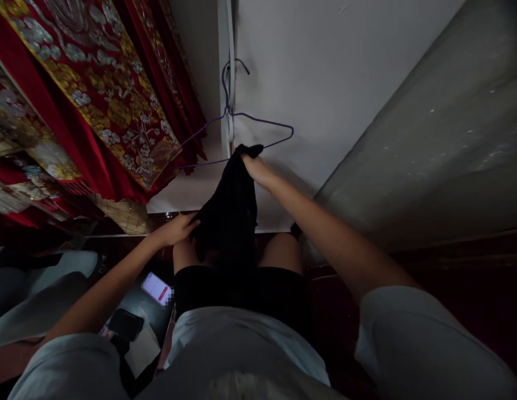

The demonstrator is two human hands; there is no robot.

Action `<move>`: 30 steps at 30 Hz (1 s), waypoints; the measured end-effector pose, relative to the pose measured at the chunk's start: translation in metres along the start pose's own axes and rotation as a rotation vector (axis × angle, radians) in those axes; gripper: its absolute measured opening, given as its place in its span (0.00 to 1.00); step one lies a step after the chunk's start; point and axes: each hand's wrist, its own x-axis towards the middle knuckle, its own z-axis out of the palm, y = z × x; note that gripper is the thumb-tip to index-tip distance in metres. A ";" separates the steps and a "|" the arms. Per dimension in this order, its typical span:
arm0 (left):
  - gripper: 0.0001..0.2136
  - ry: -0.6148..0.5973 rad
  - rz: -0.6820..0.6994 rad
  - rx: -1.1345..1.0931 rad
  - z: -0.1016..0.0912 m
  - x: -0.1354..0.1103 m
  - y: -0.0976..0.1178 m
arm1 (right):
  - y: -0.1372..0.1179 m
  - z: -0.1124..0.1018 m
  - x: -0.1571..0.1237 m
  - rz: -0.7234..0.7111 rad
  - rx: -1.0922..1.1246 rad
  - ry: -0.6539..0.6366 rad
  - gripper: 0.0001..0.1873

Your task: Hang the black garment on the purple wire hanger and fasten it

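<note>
A black garment (pixel 231 211) hangs down in front of my legs, its top end bunched at the lower bar of a purple wire hanger (pixel 264 121). My right hand (pixel 255 166) is closed on the garment's top, close to the bar; its fingertips are hidden behind the cloth. Lower down, my left hand (pixel 181 229) grips the garment's left edge, with some fingers out of sight under the fabric. The hanger's hook is up beside a pale vertical strip (pixel 225 44) on the wall. The garment's exact kind cannot be made out.
Red embroidered cloths (pixel 116 100) hang at the upper left, touching the hanger's left side. A lit phone (pixel 157 289), a dark object (pixel 125 324) and a white paper-like piece (pixel 142 350) lie at my lower left. A grey slanted surface (pixel 428 144) rises at the right.
</note>
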 end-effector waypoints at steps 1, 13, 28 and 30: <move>0.08 -0.060 0.013 0.067 -0.012 -0.001 0.002 | 0.012 0.001 0.001 0.030 -0.010 0.018 0.20; 0.22 0.040 0.126 0.536 -0.062 0.034 0.043 | -0.017 -0.091 -0.047 -0.206 -0.180 0.074 0.16; 0.11 0.237 0.296 0.332 -0.079 0.139 0.060 | -0.062 -0.100 -0.072 -0.324 -0.200 0.123 0.14; 0.09 0.269 0.315 0.338 -0.093 0.142 0.057 | -0.066 -0.123 -0.066 -0.310 -0.220 0.270 0.21</move>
